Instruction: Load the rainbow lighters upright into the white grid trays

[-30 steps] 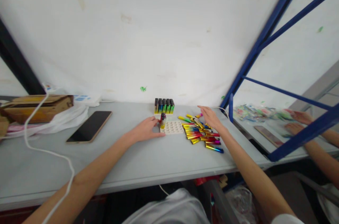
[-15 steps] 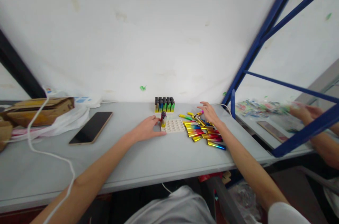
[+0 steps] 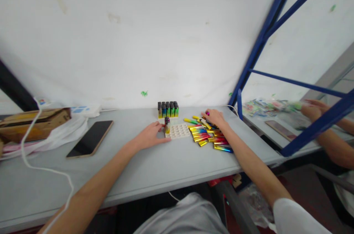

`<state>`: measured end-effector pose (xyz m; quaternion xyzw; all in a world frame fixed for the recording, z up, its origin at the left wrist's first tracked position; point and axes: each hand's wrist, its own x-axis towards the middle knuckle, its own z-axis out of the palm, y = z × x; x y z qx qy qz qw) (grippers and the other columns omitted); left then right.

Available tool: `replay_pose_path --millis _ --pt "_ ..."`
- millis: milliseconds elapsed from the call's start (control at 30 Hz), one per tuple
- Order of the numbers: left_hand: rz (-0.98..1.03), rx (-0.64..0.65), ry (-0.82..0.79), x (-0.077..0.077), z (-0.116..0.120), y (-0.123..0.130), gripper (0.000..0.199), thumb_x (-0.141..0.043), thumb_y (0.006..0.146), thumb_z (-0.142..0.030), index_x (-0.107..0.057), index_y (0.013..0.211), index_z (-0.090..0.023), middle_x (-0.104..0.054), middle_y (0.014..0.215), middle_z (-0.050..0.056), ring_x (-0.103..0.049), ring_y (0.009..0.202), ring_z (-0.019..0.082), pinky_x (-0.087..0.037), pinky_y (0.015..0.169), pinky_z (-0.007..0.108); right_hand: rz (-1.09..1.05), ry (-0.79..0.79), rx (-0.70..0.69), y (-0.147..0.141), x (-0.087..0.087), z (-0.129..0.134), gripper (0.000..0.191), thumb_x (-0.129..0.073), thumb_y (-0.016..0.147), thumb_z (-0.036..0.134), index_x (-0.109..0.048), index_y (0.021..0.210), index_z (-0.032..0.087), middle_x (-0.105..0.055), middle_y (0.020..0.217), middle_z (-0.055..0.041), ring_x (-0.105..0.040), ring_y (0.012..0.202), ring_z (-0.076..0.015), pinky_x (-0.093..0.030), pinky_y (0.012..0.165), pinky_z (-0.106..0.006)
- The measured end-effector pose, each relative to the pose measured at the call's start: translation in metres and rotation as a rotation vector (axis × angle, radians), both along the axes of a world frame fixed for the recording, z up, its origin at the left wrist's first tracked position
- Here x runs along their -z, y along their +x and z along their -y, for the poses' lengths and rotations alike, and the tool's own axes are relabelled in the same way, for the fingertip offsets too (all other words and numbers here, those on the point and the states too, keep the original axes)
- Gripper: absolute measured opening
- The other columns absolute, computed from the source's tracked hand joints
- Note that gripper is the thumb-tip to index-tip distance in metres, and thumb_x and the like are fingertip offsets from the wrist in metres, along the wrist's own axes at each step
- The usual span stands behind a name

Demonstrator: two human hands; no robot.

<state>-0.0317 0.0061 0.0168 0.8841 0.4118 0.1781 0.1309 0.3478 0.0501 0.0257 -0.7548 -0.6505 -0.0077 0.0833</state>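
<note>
My left hand (image 3: 151, 136) grips the left end of a white tray (image 3: 179, 131) with rows of round holes, thumb at the front and fingers behind. One lighter (image 3: 167, 126) with a dark top stands upright at that end of the tray. My right hand (image 3: 215, 117) is at the far side of a pile of shiny lighters (image 3: 203, 137), yellow, red, blue and green. Its fingers are closed at a purple-ended lighter (image 3: 207, 113), mostly hidden by the hand. Behind the tray, a block of upright black-topped lighters (image 3: 168, 110) stands in rows on a white base.
A phone (image 3: 90, 139) lies at left, near a cardboard box (image 3: 34, 122), white plastic and a white cable (image 3: 47, 169). A blue metal frame (image 3: 253, 55) rises at right. Beyond it, another person's hands (image 3: 315, 110) work over small colourful packets (image 3: 260, 108).
My right hand has come down onto the far edge of the pile, its raised fingers closing at a lighter. My left hand stays on the tray. The view has shifted slightly.
</note>
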Motion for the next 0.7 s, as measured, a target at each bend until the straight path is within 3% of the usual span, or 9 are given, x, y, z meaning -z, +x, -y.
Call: replay_pose_path --millis 100,200,367,500,600,700 --pt "-0.007 -0.006 -0.001 0.000 0.000 0.000 0.071 -0.064 0.080 -0.073 -0.068 0.117 -0.013 -0.066 0.107 0.013 -0.065 0.100 0.031 -0.052 0.092 0.040 -0.027 -0.029 0.022 0.003 -0.001 -0.003 0.046 -0.048 0.100 0.055 -0.071 0.116 0.019 -0.074 0.115 -0.0165 -0.067 0.111 -0.0325 -0.048 0.094 -0.043" --pt "-0.008 -0.015 0.003 -0.002 0.001 0.000 0.069 -0.064 0.079 -0.073 -0.069 0.115 -0.014 -0.066 0.106 0.012 -0.065 0.098 0.031 -0.053 0.091 0.041 -0.050 0.000 0.023 0.007 0.002 -0.002 0.038 -0.050 0.100 0.043 -0.066 0.126 0.019 -0.073 0.118 -0.0169 -0.067 0.112 -0.0307 -0.049 0.091 -0.039" --pt "-0.002 -0.018 0.009 -0.005 0.002 0.001 0.069 -0.063 0.078 -0.076 -0.070 0.111 -0.015 -0.067 0.103 0.013 -0.066 0.096 0.032 -0.054 0.088 0.042 -0.057 0.085 -0.022 0.011 0.010 0.000 0.053 -0.049 0.100 0.025 -0.046 0.151 0.014 -0.068 0.126 -0.0202 -0.064 0.116 -0.0280 -0.047 0.098 -0.037" --pt "0.022 -0.016 0.003 -0.005 0.003 0.001 0.071 -0.064 0.077 -0.076 -0.070 0.112 -0.015 -0.067 0.105 0.013 -0.066 0.097 0.032 -0.054 0.089 0.041 -0.096 0.173 -0.178 0.012 0.007 0.000 0.042 -0.043 0.098 0.017 -0.062 0.135 0.012 -0.071 0.122 -0.0164 -0.063 0.115 -0.0253 -0.044 0.103 -0.034" --pt "0.038 -0.017 0.013 -0.002 0.002 0.001 0.069 -0.064 0.076 -0.076 -0.071 0.110 -0.017 -0.068 0.105 0.013 -0.067 0.094 0.031 -0.055 0.088 0.041 -0.336 0.239 -0.196 0.008 -0.001 0.007 0.033 -0.048 0.095 0.024 -0.067 0.121 0.016 -0.074 0.108 -0.0120 -0.067 0.101 -0.0244 -0.050 0.095 -0.035" --pt "0.034 -0.014 0.033 0.001 0.001 0.000 0.067 -0.064 0.078 -0.076 -0.071 0.110 -0.017 -0.068 0.105 0.013 -0.067 0.096 0.031 -0.055 0.089 0.041 -0.836 0.280 -0.199 -0.005 -0.013 0.020 0.028 -0.052 0.091 0.036 -0.058 0.114 0.021 -0.070 0.103 -0.0063 -0.067 0.074 -0.0173 -0.055 0.074 -0.032"
